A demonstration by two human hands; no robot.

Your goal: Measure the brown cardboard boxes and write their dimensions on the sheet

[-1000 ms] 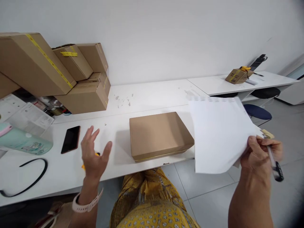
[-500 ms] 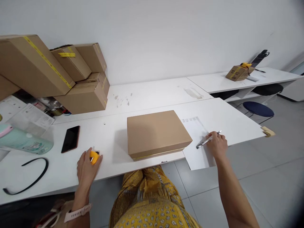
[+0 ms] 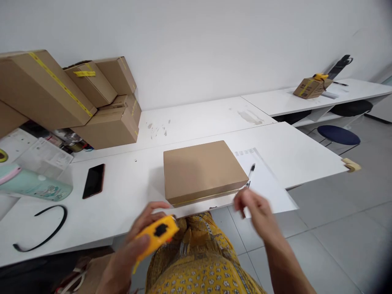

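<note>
My left hand point(image 3: 136, 237) is wrapped around a yellow tape measure point(image 3: 157, 234), raised in front of the table's near edge. A brown cardboard box point(image 3: 203, 169) lies flat on the white table, close to that edge. Just off the box's near right corner is my right hand point(image 3: 252, 208), blurred, its fingers loosely bent and nothing seen in them. Beyond it a pen point(image 3: 251, 169) rests on a sheet of white paper point(image 3: 271, 192), beside the box. The paper overhangs the table edge, and the box hides part of the pen's lower end.
Cardboard boxes point(image 3: 107, 126) are stacked at the back left. A phone point(image 3: 94, 181), a mint bottle point(image 3: 39, 183) and a black curved band point(image 3: 52, 228) lie on the left. A tape roll point(image 3: 351, 164) sits at the table's right corner, near a blue stool point(image 3: 338, 134).
My left hand has lifted the tape measure off the table and moved right, towards the box. My right hand has let go of the pen and moved left towards the box corner.
</note>
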